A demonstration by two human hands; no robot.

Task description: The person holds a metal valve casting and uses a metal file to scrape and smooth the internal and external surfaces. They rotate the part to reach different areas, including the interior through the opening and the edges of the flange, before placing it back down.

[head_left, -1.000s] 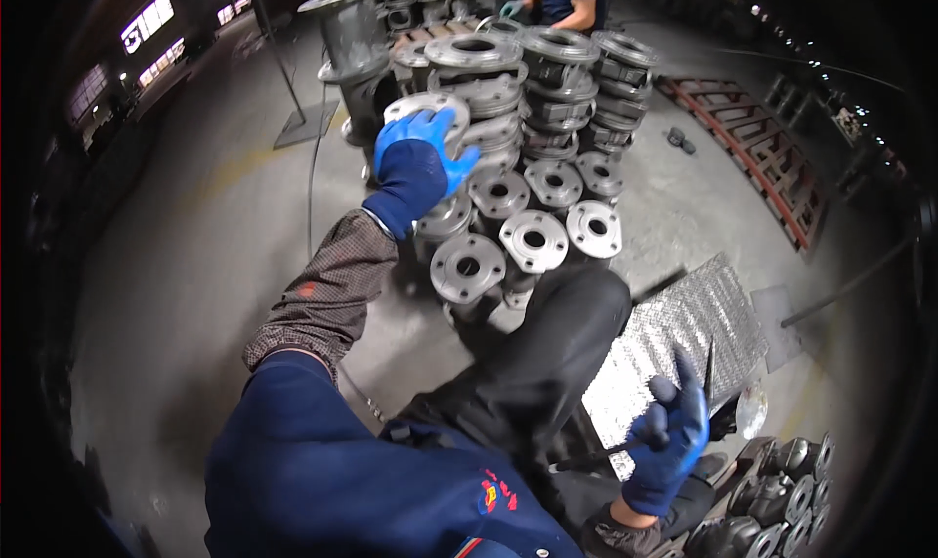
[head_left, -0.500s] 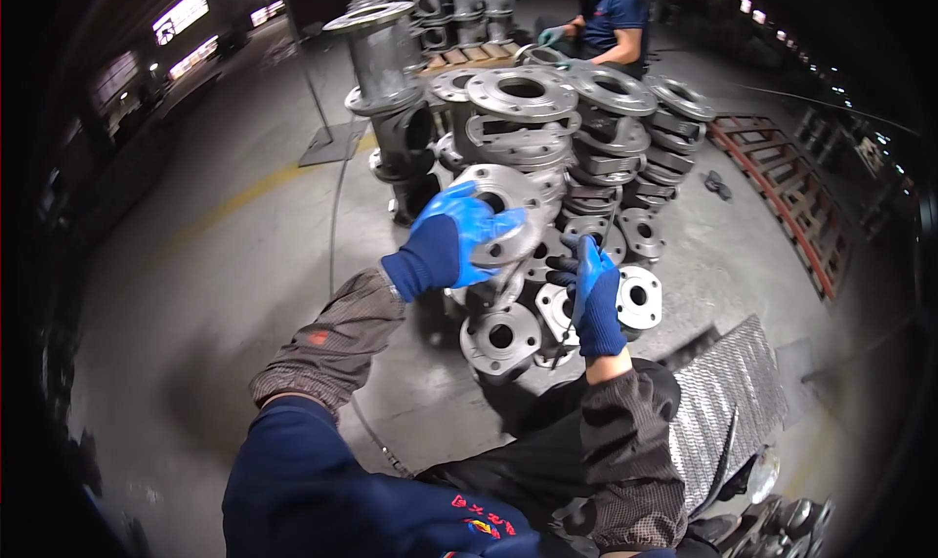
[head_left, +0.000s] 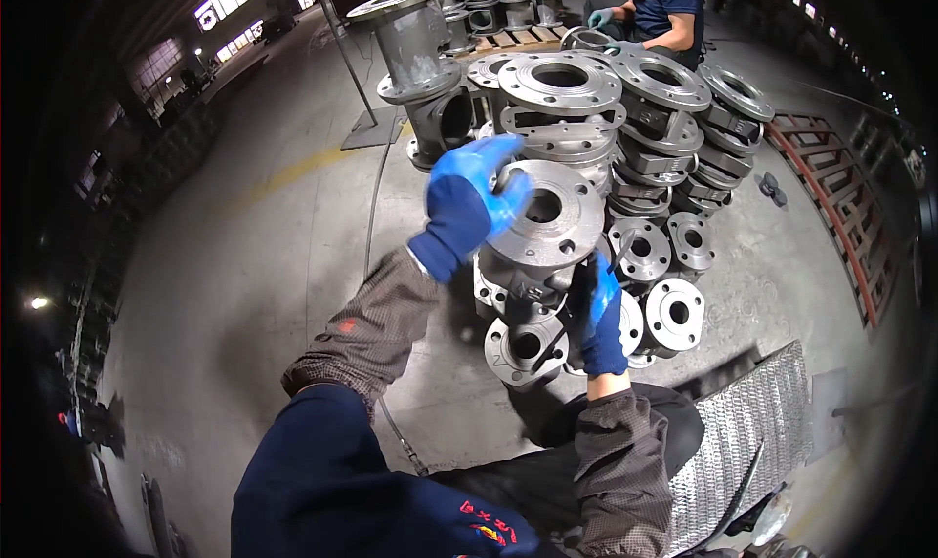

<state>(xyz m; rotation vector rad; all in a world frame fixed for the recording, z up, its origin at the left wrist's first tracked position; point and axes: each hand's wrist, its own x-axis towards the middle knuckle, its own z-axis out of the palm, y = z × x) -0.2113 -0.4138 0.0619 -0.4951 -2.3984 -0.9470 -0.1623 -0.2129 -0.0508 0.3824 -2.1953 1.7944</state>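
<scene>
A grey cast-metal valve body with a round flange point(head_left: 572, 196) stands in front of me, the flange's bolt-holed face turned up and a little toward me. My left hand point(head_left: 474, 192), in a blue-coated glove, is at the flange's left edge. Its thumb and fingers are spread in a curve, and I cannot tell whether the thumb touches the metal. Below the flange's right side, my right hand point(head_left: 603, 314), gloved alike, is closed around a thin dark rod point(head_left: 622, 249) that sticks out above and below the fist. Its fingertips are partly hidden.
Stacked flanged castings point(head_left: 562, 84) rise behind, with smaller flanged pieces point(head_left: 676, 311) low at the right. A co-worker point(head_left: 666, 16) handles a ring-shaped part at the back. A red metal rack point(head_left: 831, 206) lies right; a textured silvery sheet point(head_left: 747, 441) is beside my leg. A hose point(head_left: 376, 206) crosses the floor.
My left hand has come off the flange's face to its left edge, fingers spreading. The flange, tilted before, now faces more upward. My right hand has moved in beneath its right side.
</scene>
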